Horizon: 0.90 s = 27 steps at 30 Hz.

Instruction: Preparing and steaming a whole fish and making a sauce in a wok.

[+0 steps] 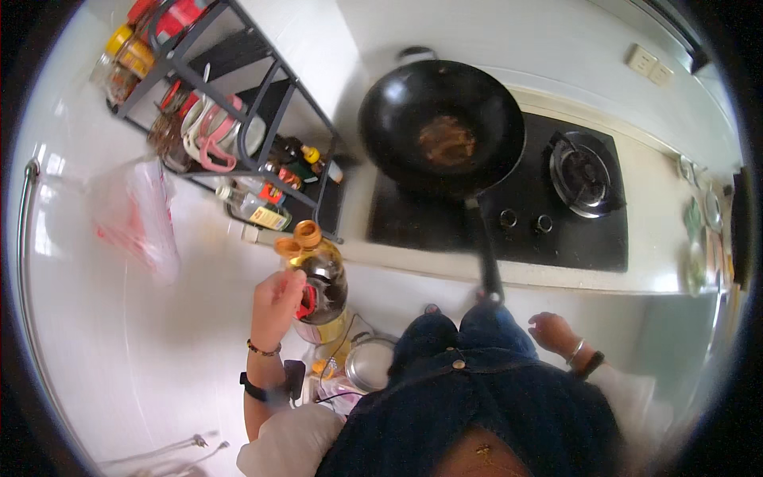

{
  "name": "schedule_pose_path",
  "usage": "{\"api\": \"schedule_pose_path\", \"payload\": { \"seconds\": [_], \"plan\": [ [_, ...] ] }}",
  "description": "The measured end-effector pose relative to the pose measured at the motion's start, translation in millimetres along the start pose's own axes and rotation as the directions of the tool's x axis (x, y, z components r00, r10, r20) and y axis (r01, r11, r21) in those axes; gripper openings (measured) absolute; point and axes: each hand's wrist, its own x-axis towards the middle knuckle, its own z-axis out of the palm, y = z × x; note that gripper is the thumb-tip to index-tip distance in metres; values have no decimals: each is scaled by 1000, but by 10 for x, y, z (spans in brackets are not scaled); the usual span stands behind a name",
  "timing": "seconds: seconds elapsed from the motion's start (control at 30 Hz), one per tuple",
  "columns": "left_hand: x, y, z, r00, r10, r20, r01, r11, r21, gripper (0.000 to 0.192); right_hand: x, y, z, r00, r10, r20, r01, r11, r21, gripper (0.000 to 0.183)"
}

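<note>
My left hand [278, 304] grips the red handle of a large clear plastic cooking oil bottle [325, 286], left of my body. The bottle stands roughly upright with its orange flip cap [288, 245] raised, and yellow oil shows inside. A black wok [399, 149] sits on the left burner of the gas stove, with a brownish patch [447, 141] at its bottom. The wok's long handle [490, 262] points toward me. My right hand [554, 334] hangs beside my right hip, holding nothing, its fingers loosely bent.
On the left, a black metal rack [250, 125] carries jars, cups and several bottles. The right burner [587, 173] has nothing on it. A lidded metal pot [371, 362] and cables are low at my left. A plastic bag [140, 220] hangs on the left wall.
</note>
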Motion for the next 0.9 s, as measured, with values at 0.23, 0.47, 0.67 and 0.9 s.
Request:
{"api": "schedule_pose_path", "payload": {
  "seconds": [0.23, 0.47, 0.67, 0.9],
  "plan": [
    [490, 611, 476, 962, -69, 264, 48, 995, 83, 38, -238, 111, 222, 971, 225, 79, -229, 972, 49, 24],
    [989, 1124, 884, 949, -106, 298, 8, 950, 311, 49, -471, 374, 468, 971, 236, -30, -227, 956, 184, 24],
    [1307, 1392, 1076, 958, -134, 253, -9, 869, 494, 53, -490, 631, 487, 958, 288, 8, -283, 936, 207, 22],
    [1484, 1545, 1185, 955, -200, 217, 49, 832, 552, 54, -455, 944, 443, 949, 280, -147, -232, 932, 280, 25]
  ]
}}
